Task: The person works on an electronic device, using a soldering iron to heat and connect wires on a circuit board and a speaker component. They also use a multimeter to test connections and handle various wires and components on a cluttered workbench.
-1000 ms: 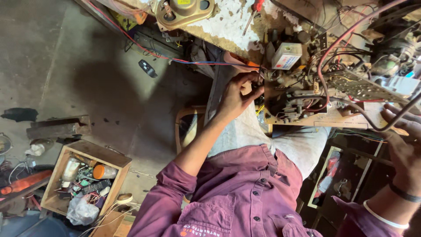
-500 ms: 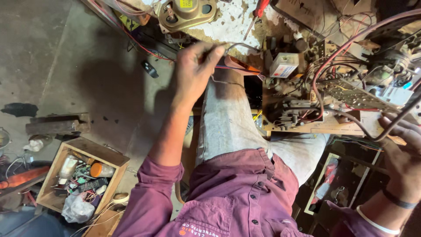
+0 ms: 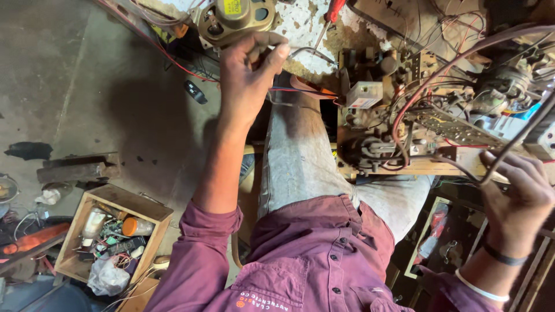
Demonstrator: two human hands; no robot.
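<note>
My left hand (image 3: pixel 248 69) is raised near the top of the view, its fingers pinched on a thin grey wire (image 3: pixel 309 52) just below a round metal speaker-like part (image 3: pixel 234 17). My right hand (image 3: pixel 517 196) is at the right edge, closed around a thick dark cable (image 3: pixel 509 153) that loops over an open electronics chassis (image 3: pixel 404 127). The chassis is full of boards, coils and red wires and rests on a wooden board in front of my knees.
A red-handled screwdriver (image 3: pixel 330 14) lies on the chipped white surface at the top. On the concrete floor at the lower left stands a wooden box (image 3: pixel 147 208) with bottles and small parts. A wooden block (image 3: pixel 78 167) lies beside it.
My left hand has moved from the chassis edge up and to the left, drawing the thin wire toward the round part. My right hand has stayed on the cable.
</note>
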